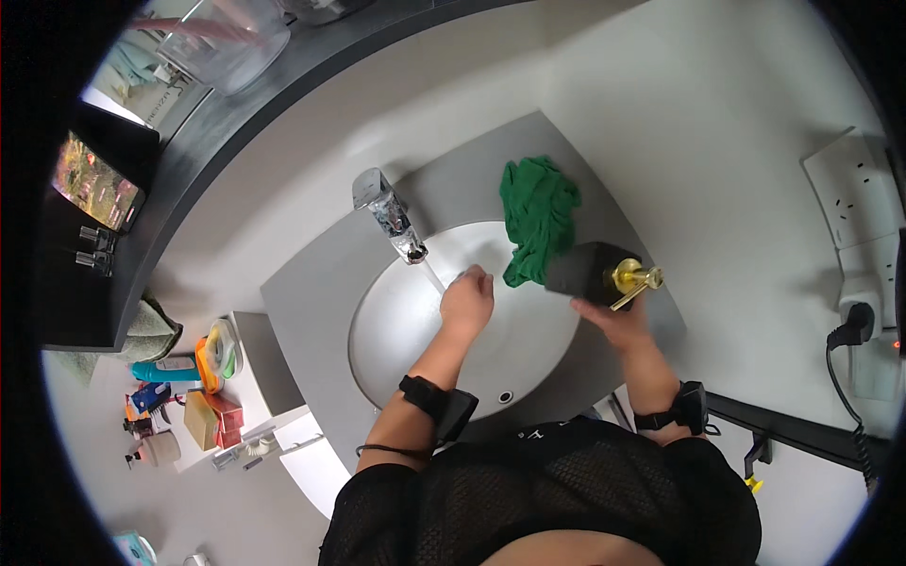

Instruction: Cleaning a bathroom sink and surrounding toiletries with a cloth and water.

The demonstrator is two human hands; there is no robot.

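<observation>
Over the sink basin (528, 325), beside the stream of water running from the chrome faucet (392, 222), my left hand (468, 304) is closed with its fingers curled away. Whatever it may hold is hidden; only a small dark edge shows at the fingers. My right hand (618, 325) grips the near side of a black soap dispenser (583, 271) with a gold pump top, tilted at the basin's right edge. Just behind the dispenser, a crumpled green cloth (540, 212) lies on the grey counter and hangs over the basin rim.
Along the upper left runs a dark shelf (274, 104) with a clear container (225, 47) and a lit phone screen (97, 184). Bottles and boxes crowd a white surface (260, 396) at the left. Wall sockets (859, 189) with a black plug (854, 324) are at the right.
</observation>
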